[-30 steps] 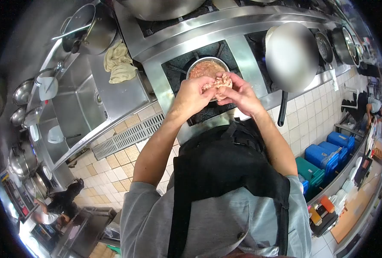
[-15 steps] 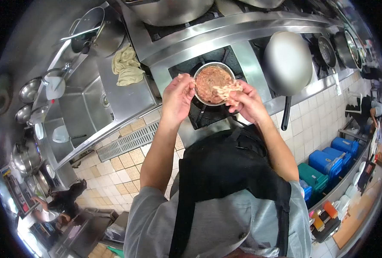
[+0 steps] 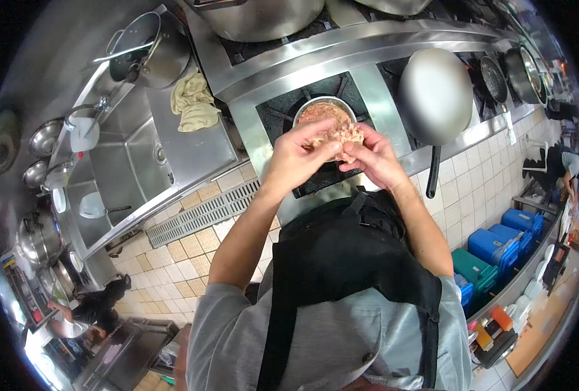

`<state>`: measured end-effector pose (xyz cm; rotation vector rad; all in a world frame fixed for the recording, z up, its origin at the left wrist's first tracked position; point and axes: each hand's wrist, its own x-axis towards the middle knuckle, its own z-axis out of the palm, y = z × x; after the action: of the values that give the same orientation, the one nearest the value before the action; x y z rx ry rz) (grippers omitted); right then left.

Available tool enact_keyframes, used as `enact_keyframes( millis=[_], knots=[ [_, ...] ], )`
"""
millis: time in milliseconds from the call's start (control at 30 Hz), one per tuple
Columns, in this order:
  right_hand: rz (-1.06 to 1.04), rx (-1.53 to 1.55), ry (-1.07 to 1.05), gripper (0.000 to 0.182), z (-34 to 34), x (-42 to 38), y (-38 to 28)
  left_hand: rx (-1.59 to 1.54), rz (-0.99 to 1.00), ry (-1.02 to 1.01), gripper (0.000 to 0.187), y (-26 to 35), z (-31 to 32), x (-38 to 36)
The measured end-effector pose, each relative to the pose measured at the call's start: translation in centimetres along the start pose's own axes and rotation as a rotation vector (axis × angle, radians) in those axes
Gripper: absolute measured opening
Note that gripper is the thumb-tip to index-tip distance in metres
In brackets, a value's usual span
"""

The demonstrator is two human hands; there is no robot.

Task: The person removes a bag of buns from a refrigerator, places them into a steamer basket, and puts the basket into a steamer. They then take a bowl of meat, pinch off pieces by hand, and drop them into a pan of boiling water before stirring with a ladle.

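Note:
A round metal pot sits on the stove burner, with pink ground meat inside it. Above its near side, my right hand grips a ragged clump of ground meat between thumb and fingers. My left hand comes in from the other side, its thumb and fingers closed on the same clump. Both hands hide the lower part of the pot.
A large pan with a black handle rests on the burner to the right. On the left are a steel sink and a crumpled cloth. Big pots stand behind. Blue bins line the right side; another person is at lower left.
My left hand has moved right, from beside the pot's rim to the meat clump in my right hand. The clump has shifted slightly, and the pot is now more covered.

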<state>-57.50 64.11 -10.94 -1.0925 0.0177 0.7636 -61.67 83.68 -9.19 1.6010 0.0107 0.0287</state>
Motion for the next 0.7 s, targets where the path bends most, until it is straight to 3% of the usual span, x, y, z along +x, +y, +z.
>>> enact_keyframes(
  millis=[33,100,167,233,300,367,600,700],
  knots=[
    [-0.001,-0.001,-0.001,0.037,0.1,0.1,0.0,0.001,0.002,0.000,0.032,0.1,-0.2,0.1],
    [-0.026,-0.228,-0.012,0.036,0.3,0.1,0.0,0.355,0.063,-0.117,0.022,0.1,-0.6,0.4],
    [-0.021,-0.251,-0.011,0.036,0.4,-0.2,-0.1,0.393,0.100,-0.091,0.017,-0.4,-1.0,0.7],
    [-0.004,-0.176,0.001,0.036,0.3,-0.6,0.1,0.438,0.112,0.077,0.013,-2.7,-2.3,1.1],
    [0.000,-0.154,0.039,0.036,-0.1,-0.8,-0.3,-0.106,-0.319,0.163,0.011,-3.5,-3.8,1.8],
    [-0.009,-0.073,0.046,0.038,-0.5,-0.8,-0.8,-0.331,-0.423,0.194,0.016,-2.8,-4.1,1.7],
    [0.010,-0.083,0.044,0.038,0.2,-0.8,-0.1,-0.735,-0.542,0.179,0.017,0.9,-2.4,0.7],
    [0.011,-0.076,0.035,0.039,-0.3,-0.7,0.1,-0.818,-0.525,0.092,0.019,-1.9,-3.8,0.3]
  ],
)
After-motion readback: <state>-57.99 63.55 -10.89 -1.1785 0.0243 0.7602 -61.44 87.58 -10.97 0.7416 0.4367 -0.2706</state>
